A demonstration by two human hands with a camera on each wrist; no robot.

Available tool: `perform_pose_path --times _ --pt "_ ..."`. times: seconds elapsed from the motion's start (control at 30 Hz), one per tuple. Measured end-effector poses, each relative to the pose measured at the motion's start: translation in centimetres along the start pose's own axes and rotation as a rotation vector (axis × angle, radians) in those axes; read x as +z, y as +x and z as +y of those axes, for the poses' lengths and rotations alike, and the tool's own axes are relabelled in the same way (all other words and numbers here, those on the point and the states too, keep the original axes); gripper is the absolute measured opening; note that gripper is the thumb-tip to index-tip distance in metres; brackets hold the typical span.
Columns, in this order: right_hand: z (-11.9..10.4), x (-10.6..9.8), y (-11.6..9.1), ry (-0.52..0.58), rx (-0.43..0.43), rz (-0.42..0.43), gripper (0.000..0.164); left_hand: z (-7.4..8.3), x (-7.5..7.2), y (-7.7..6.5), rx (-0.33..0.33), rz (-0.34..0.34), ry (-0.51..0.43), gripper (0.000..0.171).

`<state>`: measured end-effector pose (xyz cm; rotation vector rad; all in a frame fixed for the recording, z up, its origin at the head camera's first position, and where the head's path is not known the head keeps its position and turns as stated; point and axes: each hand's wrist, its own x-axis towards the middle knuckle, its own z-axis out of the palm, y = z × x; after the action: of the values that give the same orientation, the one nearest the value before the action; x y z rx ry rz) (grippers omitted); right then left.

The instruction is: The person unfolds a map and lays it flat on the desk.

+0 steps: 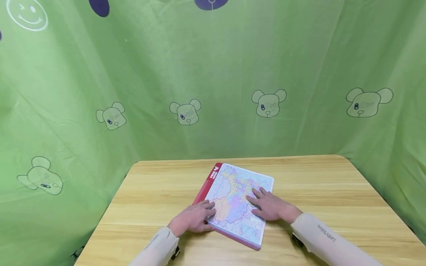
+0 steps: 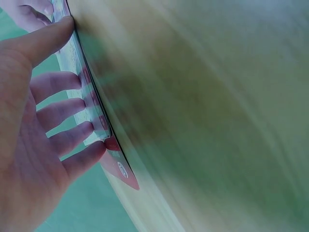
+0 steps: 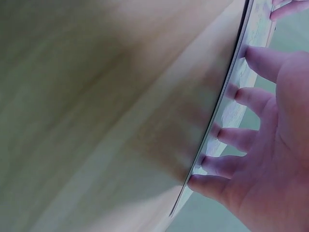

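A flat, glossy map sheet [image 1: 233, 201] in pastel colours lies tilted on the wooden table. A red border with white print [image 1: 203, 189] shows along its left side, and a reddish edge runs along the near side. My left hand [image 1: 196, 218] rests at its lower left, fingertips on the map and thumb by the near edge. On the right half, my right hand [image 1: 271, 205] lies with spread fingers pressing on the surface. In the right wrist view the right fingertips [image 3: 227, 96] touch the sheet close to its thin edge. Parts of the map are hidden under both hands.
The light wooden table [image 1: 159, 184] extends around the map on all sides. A green curtain [image 1: 219, 136] printed with bear heads hangs behind the table and along both sides. Pale sleeves [image 1: 326, 238] cover the forearms, with a dark device at each wrist.
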<state>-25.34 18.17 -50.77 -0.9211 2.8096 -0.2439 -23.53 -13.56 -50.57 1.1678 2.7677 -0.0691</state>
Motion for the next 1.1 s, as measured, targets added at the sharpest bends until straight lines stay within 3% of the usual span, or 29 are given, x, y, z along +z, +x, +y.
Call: perform_pose_path --times 1.1 --pt "0.6 -0.5 1.7 0.004 0.023 -0.009 0.053 0.9 -0.3 0.2 0.053 0.023 0.047 0.06"
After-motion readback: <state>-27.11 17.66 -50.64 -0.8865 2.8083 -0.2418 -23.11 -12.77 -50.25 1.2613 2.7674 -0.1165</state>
